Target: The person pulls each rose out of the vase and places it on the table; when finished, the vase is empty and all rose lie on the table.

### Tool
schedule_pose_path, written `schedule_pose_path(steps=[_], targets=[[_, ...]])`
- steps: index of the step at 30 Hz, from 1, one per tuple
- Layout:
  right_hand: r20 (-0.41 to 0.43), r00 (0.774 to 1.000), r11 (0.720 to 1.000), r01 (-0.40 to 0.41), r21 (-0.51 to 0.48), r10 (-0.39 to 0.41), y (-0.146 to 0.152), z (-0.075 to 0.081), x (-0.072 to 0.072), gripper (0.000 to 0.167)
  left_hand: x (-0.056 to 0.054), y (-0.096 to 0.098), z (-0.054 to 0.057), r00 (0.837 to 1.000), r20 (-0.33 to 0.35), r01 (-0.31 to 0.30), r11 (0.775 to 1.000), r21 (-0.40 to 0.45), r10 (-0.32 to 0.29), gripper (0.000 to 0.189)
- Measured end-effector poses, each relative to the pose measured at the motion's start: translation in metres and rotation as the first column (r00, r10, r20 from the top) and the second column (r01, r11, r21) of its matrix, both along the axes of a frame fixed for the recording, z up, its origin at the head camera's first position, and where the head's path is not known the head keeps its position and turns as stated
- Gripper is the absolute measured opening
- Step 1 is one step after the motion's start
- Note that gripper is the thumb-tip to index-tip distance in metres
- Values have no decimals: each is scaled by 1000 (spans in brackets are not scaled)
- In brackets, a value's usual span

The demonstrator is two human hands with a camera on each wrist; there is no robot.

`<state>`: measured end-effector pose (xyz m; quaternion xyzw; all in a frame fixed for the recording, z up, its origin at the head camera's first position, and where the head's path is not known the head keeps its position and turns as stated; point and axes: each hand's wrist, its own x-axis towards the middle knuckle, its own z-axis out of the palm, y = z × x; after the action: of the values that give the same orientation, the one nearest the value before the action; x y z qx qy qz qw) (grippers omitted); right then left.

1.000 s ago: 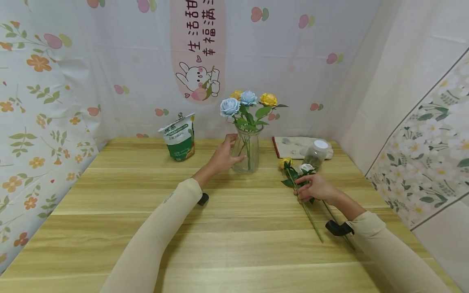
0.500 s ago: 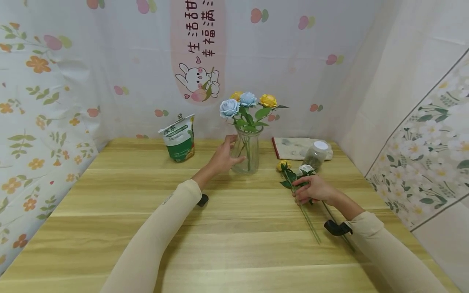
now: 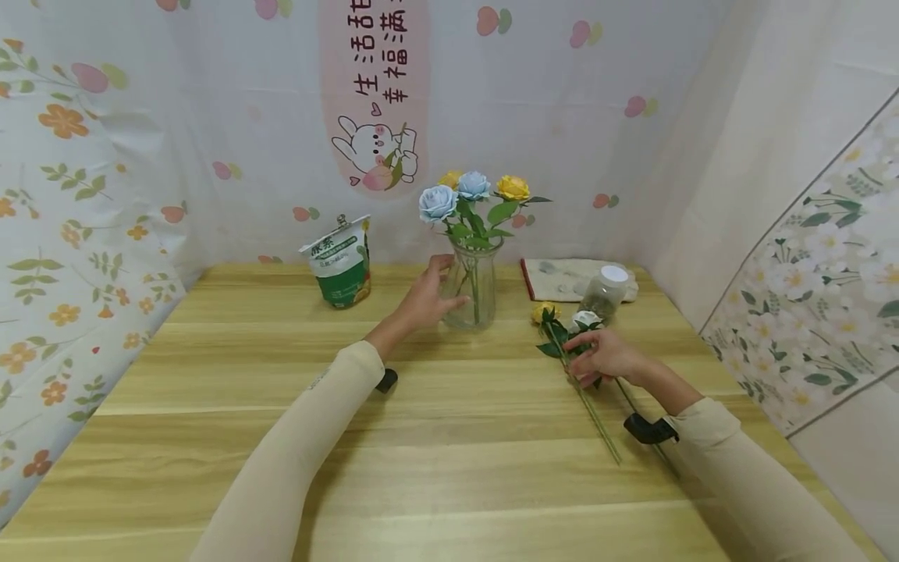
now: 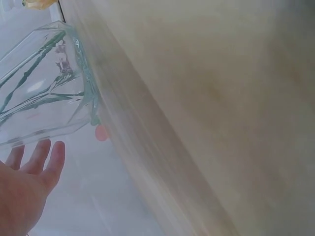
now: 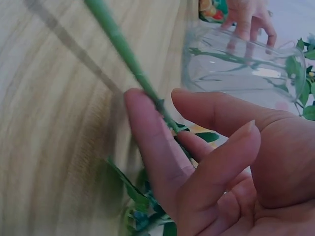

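A clear glass vase holding blue and yellow roses stands upright near the back of the table. My left hand is at its left side, fingers spread, thumb at the front; in the left wrist view the fingertips are right at the glass. My right hand is over a yellow rose and a white rose to the right. In the right wrist view a green stem runs past its fingertips, with the fingers loosely bent and a gap between thumb and stem.
A green and white pouch with a clip stands at the back left. Behind the loose roses are a white-lidded jar and a folded pale cloth. Patterned curtains border the table's back and sides.
Beside my right hand, the yellow rose shifted slightly left, then back right with its stem. My left hand has stayed by the vase. The head view has tilted a little.
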<state>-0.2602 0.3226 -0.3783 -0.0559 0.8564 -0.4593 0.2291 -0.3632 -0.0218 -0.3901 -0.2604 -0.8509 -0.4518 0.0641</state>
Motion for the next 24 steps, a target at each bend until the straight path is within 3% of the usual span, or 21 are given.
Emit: schedule_pose_path(steps=[6, 15, 20, 24], targets=[[14, 1000, 1000, 5, 16, -6, -2, 9, -2, 54, -2, -4, -2, 1000, 6, -8, 1000, -13, 8, 80], [-86, 992, 996, -89, -22, 87, -23, 31, 3, 51, -2, -8, 0, 1000, -13, -4, 1000, -22, 4, 80], [-97, 991, 995, -95, -17, 93, -40, 43, 2, 46, -3, -8, 1, 998, -54, 11, 999, -46, -14, 75], [-119, 988, 995, -101, -5, 99, -54, 46, -1, 42, -4, -9, 1, 998, -47, 26, 996, -85, -30, 72]])
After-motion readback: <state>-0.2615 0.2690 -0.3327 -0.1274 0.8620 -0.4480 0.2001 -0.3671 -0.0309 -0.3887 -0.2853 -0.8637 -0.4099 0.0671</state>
